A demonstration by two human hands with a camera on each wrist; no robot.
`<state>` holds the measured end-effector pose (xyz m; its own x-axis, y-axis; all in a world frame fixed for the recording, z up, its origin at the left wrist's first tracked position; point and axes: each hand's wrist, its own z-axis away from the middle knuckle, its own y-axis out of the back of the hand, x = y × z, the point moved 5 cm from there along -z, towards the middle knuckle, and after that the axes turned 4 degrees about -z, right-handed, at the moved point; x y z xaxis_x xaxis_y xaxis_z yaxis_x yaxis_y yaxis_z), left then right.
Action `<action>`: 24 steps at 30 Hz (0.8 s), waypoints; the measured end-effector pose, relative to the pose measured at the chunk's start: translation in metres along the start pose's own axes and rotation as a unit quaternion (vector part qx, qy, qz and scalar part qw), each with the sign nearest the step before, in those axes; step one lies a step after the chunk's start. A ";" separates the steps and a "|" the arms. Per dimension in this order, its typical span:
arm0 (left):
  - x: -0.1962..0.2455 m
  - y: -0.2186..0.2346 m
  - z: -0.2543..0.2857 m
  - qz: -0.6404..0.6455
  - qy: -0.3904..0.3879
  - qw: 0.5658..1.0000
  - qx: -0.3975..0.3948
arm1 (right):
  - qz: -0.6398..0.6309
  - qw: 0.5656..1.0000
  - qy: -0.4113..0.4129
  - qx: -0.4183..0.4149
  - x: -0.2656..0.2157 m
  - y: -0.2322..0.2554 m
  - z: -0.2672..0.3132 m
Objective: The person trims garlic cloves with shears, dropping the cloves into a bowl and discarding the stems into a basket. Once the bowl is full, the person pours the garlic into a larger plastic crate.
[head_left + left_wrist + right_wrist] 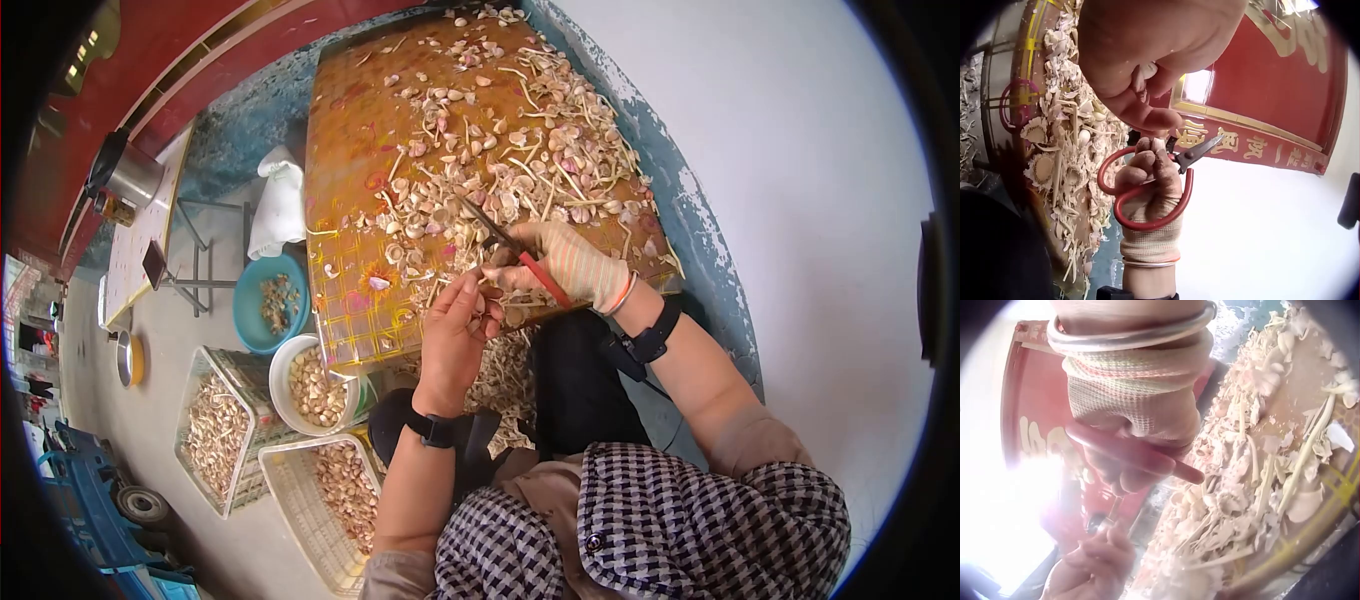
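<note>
The bare left hand (455,335) meets the right at the table's near edge; in the left wrist view its curled fingers hold a pale garlic clove (1147,70). A thin striped glove covers much of the right hand (578,264), which grips red-handled scissors (541,277), dark blades pointing away over the garlic. Between the right thumb and fingertips shows a small pale piece (1158,145), close below the left fingers. In the right wrist view the red handle (1125,450) crosses the gloved palm, with the left hand (1100,562) beyond.
Loose cloves, skins and stalks (540,170) cover much of the patterned table (345,160). On the floor at left are a blue basin (243,310), a white bucket (283,405) and two crates (285,490) holding garlic. A wall (800,150) borders the table's right side.
</note>
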<state>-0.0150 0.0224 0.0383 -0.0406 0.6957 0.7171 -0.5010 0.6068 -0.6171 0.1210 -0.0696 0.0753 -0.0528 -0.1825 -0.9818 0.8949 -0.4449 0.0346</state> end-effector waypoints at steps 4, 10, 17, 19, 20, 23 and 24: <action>-0.003 0.001 0.015 -0.023 -0.048 0.998 -0.021 | 0.199 0.974 0.107 0.021 -0.021 -0.025 0.021; -0.003 0.007 0.046 0.033 -0.048 0.998 -0.031 | 0.123 0.987 0.103 0.019 -0.030 -0.047 0.044; -0.006 0.025 0.061 0.082 -0.045 0.996 0.000 | 0.162 0.984 0.068 0.028 -0.023 -0.058 0.060; -0.007 0.042 0.061 0.157 -0.023 0.987 0.021 | 0.154 0.981 0.052 0.104 -0.013 -0.031 0.047; -0.008 0.048 0.062 0.182 -0.010 0.982 0.043 | 0.113 0.982 0.004 0.153 -0.012 -0.013 0.039; -0.027 0.082 0.052 0.271 0.053 0.961 0.020 | 0.254 0.943 -0.050 0.207 -0.003 0.026 -0.003; -0.026 0.079 0.052 0.238 0.060 0.968 0.039 | 0.429 0.878 -0.051 0.205 0.000 0.031 -0.018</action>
<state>-0.0978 0.0322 -0.0121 -0.1848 0.9324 0.3108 -0.5145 0.1776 -0.8389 0.1572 -0.0678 0.0728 0.5053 -0.6728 -0.5404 0.3906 -0.3801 0.8384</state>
